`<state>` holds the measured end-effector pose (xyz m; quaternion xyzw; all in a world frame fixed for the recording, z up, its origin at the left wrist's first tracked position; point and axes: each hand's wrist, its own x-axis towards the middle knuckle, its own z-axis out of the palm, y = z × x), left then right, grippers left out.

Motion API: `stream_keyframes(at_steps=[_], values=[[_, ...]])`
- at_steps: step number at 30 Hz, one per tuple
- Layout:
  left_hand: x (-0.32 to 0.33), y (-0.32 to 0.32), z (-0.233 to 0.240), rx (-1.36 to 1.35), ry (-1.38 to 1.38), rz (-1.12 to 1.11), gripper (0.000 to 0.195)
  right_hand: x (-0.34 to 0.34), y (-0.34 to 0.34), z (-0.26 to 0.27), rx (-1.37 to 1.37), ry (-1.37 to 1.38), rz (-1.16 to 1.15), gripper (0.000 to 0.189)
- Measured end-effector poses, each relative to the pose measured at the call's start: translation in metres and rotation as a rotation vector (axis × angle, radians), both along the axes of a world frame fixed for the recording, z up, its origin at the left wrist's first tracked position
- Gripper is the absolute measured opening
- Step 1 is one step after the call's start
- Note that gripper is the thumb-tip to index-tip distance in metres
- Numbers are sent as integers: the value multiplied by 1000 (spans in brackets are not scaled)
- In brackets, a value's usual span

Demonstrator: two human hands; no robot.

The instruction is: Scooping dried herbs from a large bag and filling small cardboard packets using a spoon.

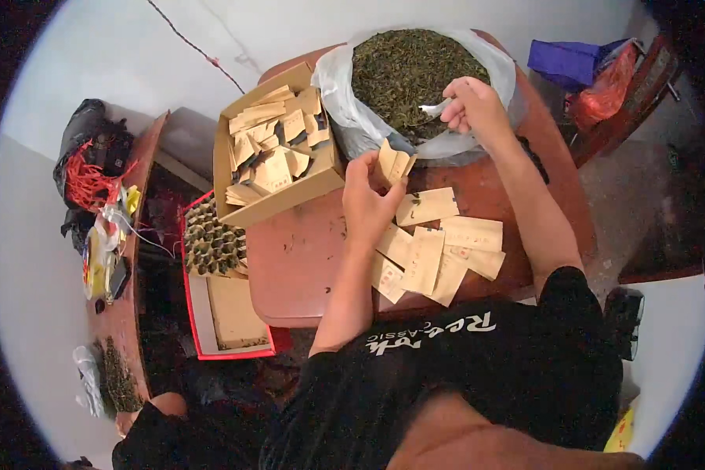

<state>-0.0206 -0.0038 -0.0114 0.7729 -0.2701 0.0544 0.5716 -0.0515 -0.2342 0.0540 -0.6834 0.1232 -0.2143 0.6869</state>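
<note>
My left hand [369,197] grips a small kraft paper packet [392,163], held upright at the near rim of a clear plastic bag [336,82]. Dried tea leaves [417,64] fill the bag. Over its near right side, my right hand [473,108] has its fingers closed on the handle of a white scoop [437,108]; the scoop's front end is close to the leaves. Several flat kraft packets [424,258] overlap on the table below my hands, and a few leaf bits lie on the uppermost packet [427,205].
Left of the bag, a cardboard box [288,197] holds many loose packets. A red-edged box [235,355] with upright filled packets [214,235] stands lower left, beside the reddish-brown table [294,264]. A wooden bench [130,282] carries bags and red string [91,182]. A chair [628,100] holds purple and red bags.
</note>
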Motion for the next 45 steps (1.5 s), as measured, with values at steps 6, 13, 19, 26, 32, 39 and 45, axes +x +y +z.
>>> stream_keyframes(at_steps=[6,13,19,26,32,39,45], values=[[4,-1,-10,-66,51,-30,50,-20,10,26,-23,21,59,27],[2,-2,-9,-29,74,-32,51,-33,43,24,-499,-91,99,24],[3,0,-9,13,-18,-30,53,-48,58,21,-1065,-244,190,19],[3,2,-7,-38,34,-24,51,-27,37,32,-733,-246,32,22],[0,-1,0,11,-19,-31,50,28,7,10,-753,-253,-126,24],[1,1,-1,2,-26,-15,50,32,7,-13,-946,-165,77,27],[0,0,0,-21,-9,-13,51,12,0,-7,-740,-91,67,27]])
